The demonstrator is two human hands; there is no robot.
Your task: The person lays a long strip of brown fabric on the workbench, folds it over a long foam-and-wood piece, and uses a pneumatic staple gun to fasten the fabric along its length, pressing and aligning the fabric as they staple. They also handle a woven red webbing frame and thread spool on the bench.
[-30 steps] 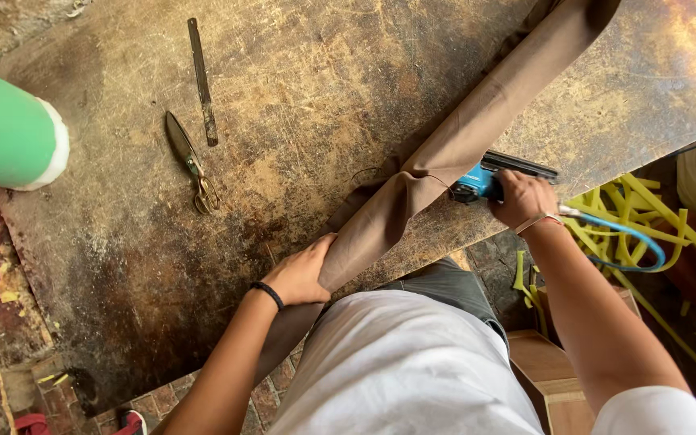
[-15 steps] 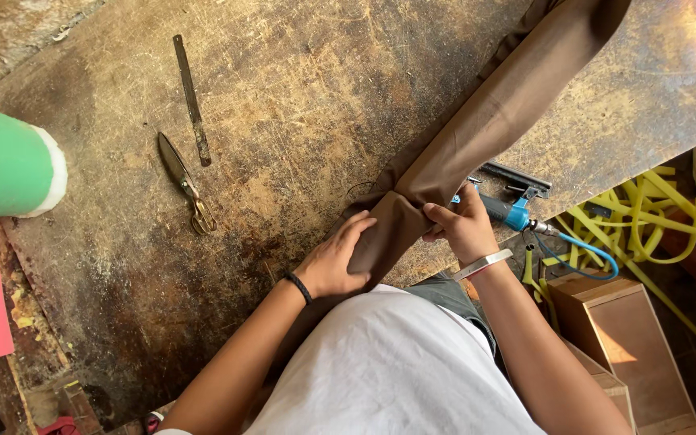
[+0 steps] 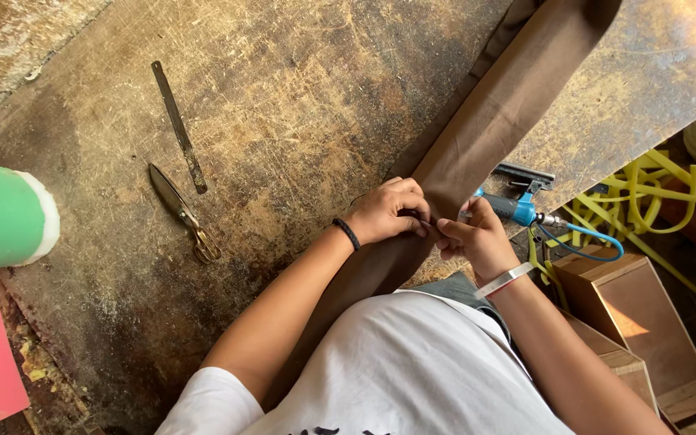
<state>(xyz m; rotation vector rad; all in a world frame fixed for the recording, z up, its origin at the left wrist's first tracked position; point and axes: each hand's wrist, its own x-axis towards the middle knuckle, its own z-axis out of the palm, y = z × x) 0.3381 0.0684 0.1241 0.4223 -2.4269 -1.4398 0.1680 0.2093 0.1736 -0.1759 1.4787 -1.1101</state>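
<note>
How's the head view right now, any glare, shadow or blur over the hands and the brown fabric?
Head view: sharp, no motion blur on the left hand or right hand. Sunlight brightens the worn workbench at upper right and washes out the wooden box edge. The brown fabric strip is evenly lit; where the fingertips meet sits in their own shadow.

Bright daylight, glare upper right, perhaps overexposed

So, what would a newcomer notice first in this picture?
First, the long brown fabric strip running diagonally across the worn wooden workbench, with the left hand and right hand pinching it together at the near edge. Next, the blue pneumatic stapler just beyond the right hand, and the scissors beside a metal ruler further left.
</note>
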